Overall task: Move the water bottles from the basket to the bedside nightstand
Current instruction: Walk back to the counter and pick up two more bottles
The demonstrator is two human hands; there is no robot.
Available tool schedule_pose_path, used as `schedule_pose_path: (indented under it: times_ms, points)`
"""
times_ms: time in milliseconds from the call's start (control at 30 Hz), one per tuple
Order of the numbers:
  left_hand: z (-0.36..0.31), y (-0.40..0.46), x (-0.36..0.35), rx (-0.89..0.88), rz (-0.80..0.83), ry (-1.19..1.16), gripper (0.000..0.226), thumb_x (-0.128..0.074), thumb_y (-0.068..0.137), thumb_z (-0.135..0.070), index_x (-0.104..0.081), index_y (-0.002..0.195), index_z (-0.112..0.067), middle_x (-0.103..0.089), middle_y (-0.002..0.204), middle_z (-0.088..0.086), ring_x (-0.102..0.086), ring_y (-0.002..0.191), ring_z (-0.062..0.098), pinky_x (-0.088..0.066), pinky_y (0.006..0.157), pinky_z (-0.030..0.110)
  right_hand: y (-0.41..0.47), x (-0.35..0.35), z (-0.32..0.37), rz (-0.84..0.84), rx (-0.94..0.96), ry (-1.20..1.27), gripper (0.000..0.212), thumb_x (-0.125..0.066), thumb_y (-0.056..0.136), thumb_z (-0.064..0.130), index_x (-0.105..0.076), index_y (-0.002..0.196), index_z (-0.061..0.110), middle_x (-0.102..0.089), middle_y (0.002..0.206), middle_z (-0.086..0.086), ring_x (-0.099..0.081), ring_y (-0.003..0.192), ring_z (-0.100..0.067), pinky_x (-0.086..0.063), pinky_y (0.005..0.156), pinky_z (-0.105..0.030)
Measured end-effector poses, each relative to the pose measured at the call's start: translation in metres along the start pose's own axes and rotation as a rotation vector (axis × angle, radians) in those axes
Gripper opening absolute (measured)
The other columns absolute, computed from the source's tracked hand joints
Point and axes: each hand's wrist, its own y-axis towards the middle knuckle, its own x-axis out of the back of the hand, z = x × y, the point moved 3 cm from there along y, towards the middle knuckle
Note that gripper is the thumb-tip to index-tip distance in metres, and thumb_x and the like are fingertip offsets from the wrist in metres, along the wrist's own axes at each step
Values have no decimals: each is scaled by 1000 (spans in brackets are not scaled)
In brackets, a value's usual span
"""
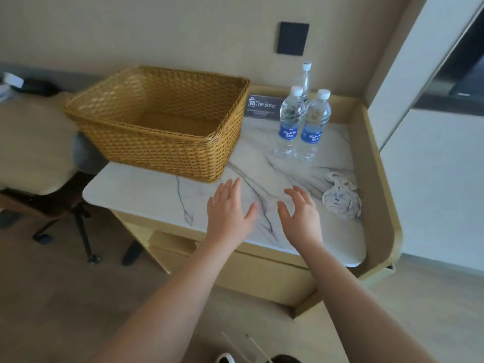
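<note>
Standing in the upper right of the frame, three water bottles (288, 121) rest on the white marble surface (157, 195) beside the woven basket (159, 121). Low in the middle, left hand (230, 210) and right hand (301, 213) hover, fingers (230, 187) spread, holding nothing. A chair (34, 158) sits left.

Three water bottles (288, 121), one basket (162, 121), two hands (229, 213).

A basket (159, 121) is sitting on the nightstand (146, 189), left of three bottles (301, 121) standing before a sign (264, 106).
</note>
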Motion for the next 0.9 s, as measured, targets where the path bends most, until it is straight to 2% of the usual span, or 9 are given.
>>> schedule_pose_path:
  times_ms: [100, 300, 467, 567, 633, 733, 800, 833, 900]
  points:
    - [-8, 36, -6, -82, 16, -108, 68, -57, 91, -38, -32, 146, -7, -37, 150, 14, -29, 140, 29, -27, 112, 44, 25, 4, -3, -59, -43, -27, 37, -56, 92, 23, -56, 127, 12, -43, 144, -9, -38, 133, -26, -32, 102, -30]
    - [-25, 100, -27, -125, 43, -270, 71, -61, 90, -34, -29, 147, -5, -33, 152, 13, -26, 142, 26, -22, 116, 40, 80, 23, -23, -181, -125, -46, 38, -59, 90, 21, -58, 126, 12, -45, 143, -7, -41, 131, -25, -34, 99, -31]
    - [-44, 149, -38, -167, 16, -360, 72, -62, 89, -36, -30, 147, -8, -37, 150, 10, -32, 139, 22, -26, 114, 34, 133, 45, -41, -286, -181, 7, 40, -59, 90, 25, -56, 128, 14, -46, 142, -3, -44, 129, -22, -37, 101, -33]
    - [-57, 178, -43, -183, -36, -466, 68, -65, 87, -32, -35, 145, -10, -41, 146, 5, -36, 135, 16, -26, 109, 20, 158, 52, -46, -265, -165, 49, 42, -60, 90, 30, -53, 129, 19, -49, 138, 2, -49, 122, -17, -36, 94, -25]
    - [-66, 195, -46, -202, -86, -531, 66, -67, 86, -28, -38, 142, -11, -46, 141, 3, -40, 131, 12, -24, 105, 10, 171, 54, -49, -238, -131, 65, 45, -61, 89, 32, -51, 131, 21, -50, 136, 3, -46, 124, -14, -32, 95, -22]
    - [-76, 219, -52, -191, -110, -629, 69, -71, 82, -28, -38, 141, -15, -46, 140, -2, -41, 130, 7, -26, 103, 7, 190, 58, -53, -206, -102, 91, 54, -64, 87, 37, -45, 136, 22, -47, 138, 5, -43, 126, -11, -29, 95, -20]
    - [-81, 232, -56, -141, -75, -692, 77, -73, 78, -34, -34, 143, -22, -40, 142, -9, -36, 128, -2, -24, 97, -1, 205, 59, -55, -188, -99, 127, 64, -66, 84, 40, -39, 139, 23, -43, 142, 5, -42, 128, -10, -31, 94, -21]
    - [-83, 239, -58, -111, -51, -712, 81, -74, 77, -38, -31, 144, -25, -37, 143, -11, -34, 128, -5, -23, 95, -3, 213, 59, -54, -176, -101, 154, 68, -68, 83, 41, -36, 140, 25, -41, 144, 4, -42, 128, -10, -33, 94, -23]
    - [-86, 256, -62, -61, 2, -737, 88, -77, 73, -42, -28, 145, -26, -34, 147, -11, -31, 131, -4, -25, 101, 7, 231, 59, -52, -129, -93, 223, 74, -72, 80, 40, -32, 142, 27, -38, 145, 4, -43, 125, -10, -37, 94, -26]
